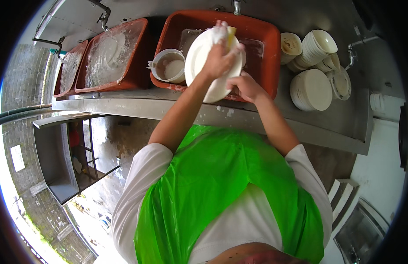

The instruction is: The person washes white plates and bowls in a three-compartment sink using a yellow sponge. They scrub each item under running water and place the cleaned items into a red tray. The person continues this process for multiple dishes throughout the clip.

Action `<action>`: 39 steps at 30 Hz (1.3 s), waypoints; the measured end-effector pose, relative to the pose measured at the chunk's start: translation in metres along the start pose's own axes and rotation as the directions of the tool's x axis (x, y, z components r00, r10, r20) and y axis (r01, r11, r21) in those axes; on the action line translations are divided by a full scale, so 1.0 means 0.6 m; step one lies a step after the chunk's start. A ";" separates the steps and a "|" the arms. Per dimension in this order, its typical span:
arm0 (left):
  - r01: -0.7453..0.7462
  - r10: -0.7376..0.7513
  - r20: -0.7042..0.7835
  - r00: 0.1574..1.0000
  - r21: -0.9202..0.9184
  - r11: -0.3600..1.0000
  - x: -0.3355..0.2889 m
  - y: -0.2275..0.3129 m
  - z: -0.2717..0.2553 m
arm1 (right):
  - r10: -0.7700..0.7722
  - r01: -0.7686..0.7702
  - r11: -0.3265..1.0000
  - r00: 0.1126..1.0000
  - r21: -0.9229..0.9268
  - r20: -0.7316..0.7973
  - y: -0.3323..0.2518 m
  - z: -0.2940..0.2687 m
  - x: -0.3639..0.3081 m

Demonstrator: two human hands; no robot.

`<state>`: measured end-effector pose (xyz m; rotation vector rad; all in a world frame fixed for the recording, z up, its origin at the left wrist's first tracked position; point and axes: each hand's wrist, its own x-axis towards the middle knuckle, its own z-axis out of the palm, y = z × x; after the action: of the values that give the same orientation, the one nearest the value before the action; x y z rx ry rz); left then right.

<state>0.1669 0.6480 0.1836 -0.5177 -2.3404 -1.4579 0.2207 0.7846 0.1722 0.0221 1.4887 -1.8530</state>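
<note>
Counter: plate prob. in R grip

A shiny, creased green apron, parted in a peaked gap, lies over a white shirt with short, loose sleeves.

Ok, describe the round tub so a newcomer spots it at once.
Find the rightmost red basin. At its left end, just left of the held plate, is the round tub. It is pale, open-topped and single, unlike the stacked bowls right of the basin.
</note>
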 end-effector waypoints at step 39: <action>0.106 -0.131 0.059 0.990 0.315 0.943 -0.053 0.007 -0.078 | -0.305 0.156 0.763 0.942 0.627 0.137 0.058 -0.131 -0.075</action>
<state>0.2009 0.6037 0.1917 -0.3596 -2.6390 -1.0980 0.2391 0.8733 0.1378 -0.0736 0.7003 -2.3827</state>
